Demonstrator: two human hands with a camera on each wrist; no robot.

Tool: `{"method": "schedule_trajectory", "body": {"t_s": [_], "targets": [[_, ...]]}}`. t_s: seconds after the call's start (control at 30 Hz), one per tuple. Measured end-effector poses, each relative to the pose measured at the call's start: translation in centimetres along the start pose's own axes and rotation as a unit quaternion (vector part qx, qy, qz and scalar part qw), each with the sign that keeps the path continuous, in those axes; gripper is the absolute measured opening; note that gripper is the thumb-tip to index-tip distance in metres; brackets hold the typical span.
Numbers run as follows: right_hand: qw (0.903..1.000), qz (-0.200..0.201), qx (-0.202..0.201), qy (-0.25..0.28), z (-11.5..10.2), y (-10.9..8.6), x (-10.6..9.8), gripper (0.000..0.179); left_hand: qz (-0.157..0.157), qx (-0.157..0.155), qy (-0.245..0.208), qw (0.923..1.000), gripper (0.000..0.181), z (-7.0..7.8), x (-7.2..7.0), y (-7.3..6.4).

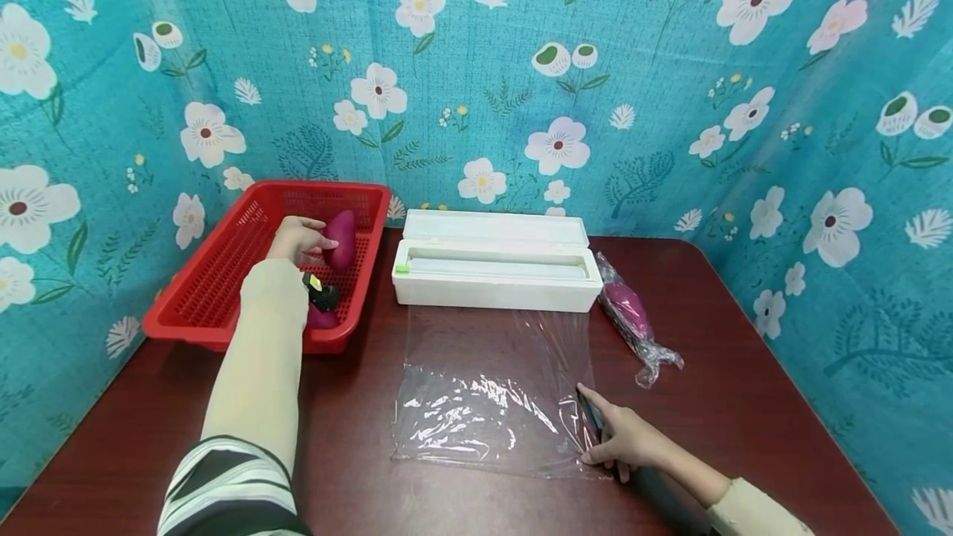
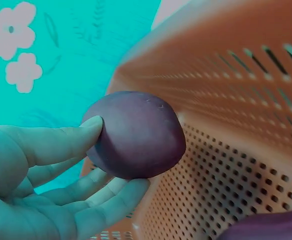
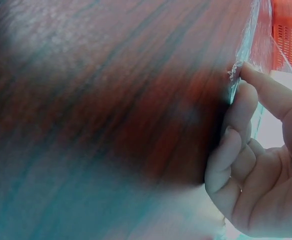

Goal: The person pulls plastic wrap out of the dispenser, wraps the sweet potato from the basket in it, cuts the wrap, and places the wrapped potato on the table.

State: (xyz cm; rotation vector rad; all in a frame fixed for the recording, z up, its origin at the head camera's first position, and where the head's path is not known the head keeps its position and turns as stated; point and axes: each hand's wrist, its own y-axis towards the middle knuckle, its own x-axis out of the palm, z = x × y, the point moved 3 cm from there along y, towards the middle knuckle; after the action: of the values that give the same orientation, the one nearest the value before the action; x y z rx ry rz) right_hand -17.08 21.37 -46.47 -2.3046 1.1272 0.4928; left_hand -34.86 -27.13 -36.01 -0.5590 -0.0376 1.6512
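A purple sweet potato (image 2: 136, 135) is pinched between the thumb and fingers of my left hand (image 1: 300, 240), over the red basket (image 1: 372, 263). Its rounded end faces the left wrist view. Another purple sweet potato (image 1: 322, 318) lies in the basket, partly hidden by the wrist camera. On the table, a sheet of clear plastic wrap (image 1: 484, 412) extends forward from the white dispenser box (image 1: 499, 290). My right hand (image 1: 625, 437) holds the sheet's near right edge, low against the table. Fine creases run through the wrap toward that hand. The right wrist view shows its fingers curled.
A wrapped purple sweet potato (image 1: 629, 308) with twisted ends lies right of the box. The box's white lid (image 1: 495, 228) is raised at the back, and a small green piece (image 1: 403, 268) sits at its left end. A flowered cloth (image 1: 462, 89) hangs behind the dark red table (image 1: 715, 337).
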Motion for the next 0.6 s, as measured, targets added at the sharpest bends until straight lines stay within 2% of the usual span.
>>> {"method": "schedule_trajectory", "body": {"t_s": [0.2, 0.4, 0.6], "targets": [[1.0000, 0.002, 0.001, -0.002, -0.1, -0.1, -0.1, 0.097, -0.011, 0.024, -0.019, 0.9995, 0.060, 1.1, -0.2, -1.2], [1.0000, 0.005, 0.001, -0.008, -0.1, 0.0, -0.1, 0.097, -0.023, 0.076, -0.016, 0.9967, 0.061, 3.2, -0.1, -2.7], [1.0000, 0.006, -0.003, -0.007, -0.1, -0.1, -0.1, 0.097, -0.045, 0.116, -0.013, 0.9921, 0.061, 5.0, 0.8, -4.0]]}}
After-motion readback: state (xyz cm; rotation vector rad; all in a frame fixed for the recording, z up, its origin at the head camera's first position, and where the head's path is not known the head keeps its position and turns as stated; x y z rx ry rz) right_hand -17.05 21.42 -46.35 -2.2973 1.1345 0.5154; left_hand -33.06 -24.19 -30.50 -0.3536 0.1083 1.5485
